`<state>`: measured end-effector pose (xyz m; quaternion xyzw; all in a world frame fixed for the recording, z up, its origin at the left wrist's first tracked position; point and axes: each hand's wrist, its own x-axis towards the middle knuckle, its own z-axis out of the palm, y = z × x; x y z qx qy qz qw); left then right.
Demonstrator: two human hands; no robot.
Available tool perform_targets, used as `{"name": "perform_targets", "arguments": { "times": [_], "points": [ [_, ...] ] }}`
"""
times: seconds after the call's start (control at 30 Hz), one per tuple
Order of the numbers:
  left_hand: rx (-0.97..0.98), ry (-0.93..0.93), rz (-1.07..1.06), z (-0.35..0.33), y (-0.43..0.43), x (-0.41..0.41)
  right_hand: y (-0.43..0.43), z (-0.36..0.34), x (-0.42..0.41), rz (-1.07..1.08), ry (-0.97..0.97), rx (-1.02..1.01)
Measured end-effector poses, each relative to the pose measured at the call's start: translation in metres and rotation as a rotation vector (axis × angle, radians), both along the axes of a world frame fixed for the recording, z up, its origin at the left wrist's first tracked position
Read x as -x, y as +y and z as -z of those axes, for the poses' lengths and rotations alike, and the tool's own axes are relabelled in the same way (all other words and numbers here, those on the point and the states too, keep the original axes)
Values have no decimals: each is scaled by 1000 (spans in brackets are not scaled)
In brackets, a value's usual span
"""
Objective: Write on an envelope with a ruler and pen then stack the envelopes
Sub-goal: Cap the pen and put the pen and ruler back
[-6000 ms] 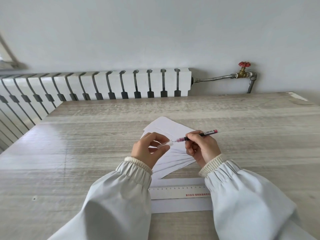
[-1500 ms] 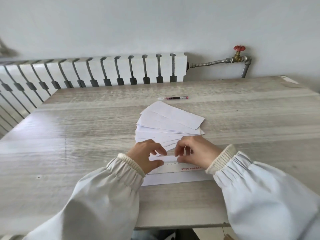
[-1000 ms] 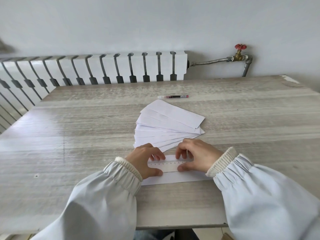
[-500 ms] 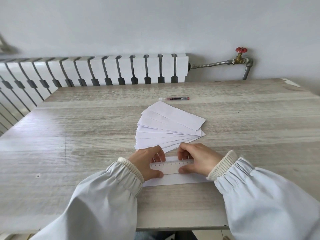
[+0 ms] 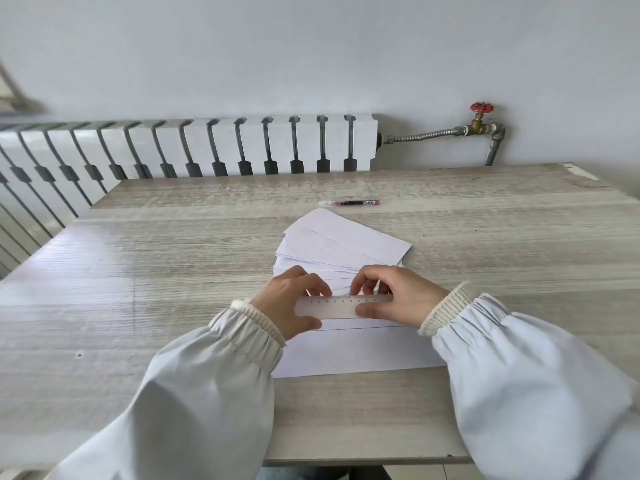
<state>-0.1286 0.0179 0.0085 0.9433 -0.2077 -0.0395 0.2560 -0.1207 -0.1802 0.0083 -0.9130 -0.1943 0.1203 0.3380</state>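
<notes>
I am pinching each end of the clear plastic ruler [image 5: 341, 307], left hand [image 5: 294, 303] and right hand [image 5: 396, 299], to hold it level over the white paper envelope [image 5: 353, 351] at six o'clock; the red-and-black pen [image 5: 348, 203] is lying at twelve.

The table [image 5: 173, 271] is pale grey wood-grain board, smooth, with a soft sheen toward its left edge. The envelopes [image 5: 346, 237] are matt white paper. The ruler [image 5: 341, 306] is clear, faintly frosted plastic. The pen [image 5: 348, 203] near the far edge is glossy plastic with a see-through cap. The sleeves [image 5: 194, 393] are smooth light cloth with ribbed knit cuffs [image 5: 258, 322]. The radiator [image 5: 277, 140] is white-painted metal, its pipe [image 5: 422, 136] bare ridged metal, and the tap [image 5: 479, 117] brassy.
</notes>
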Motion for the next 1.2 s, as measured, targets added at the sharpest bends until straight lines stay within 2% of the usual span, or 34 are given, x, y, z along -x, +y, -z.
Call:
{"name": "perform_targets", "arguments": {
  "times": [0.17,0.63,0.97,1.2],
  "points": [
    [-25,-27,-21,-16,5,-16,-5,-11,-10,-14,-106,30],
    [-16,-32,-84,-51,2,-103,-7,-44,-83,174,-343,4],
    [60,-34,-135,-60,3,-176,-1,-54,-163,235,-312,-17],
    [20,-6,-142,-51,2,-219,0,-44,-209,275,-280,-10]
  ]
}}
